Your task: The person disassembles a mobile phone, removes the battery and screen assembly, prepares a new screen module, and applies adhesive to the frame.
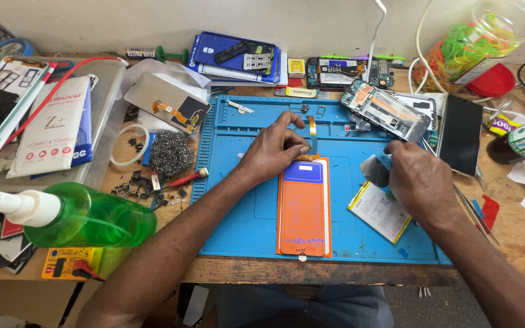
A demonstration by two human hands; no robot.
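On the blue repair mat (238,182), I see my left hand (273,152) pinching the replacement screen's (302,206) flex ribbon (312,135) steady; beside the screen, my right hand (419,176) closes around a dark pry pick (374,170).

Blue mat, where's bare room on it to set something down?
Free: the blue mat left of the orange-backed screen, under the left hand; also the strip between that screen and the battery. Crowded: around the opened phone, by the right hand.
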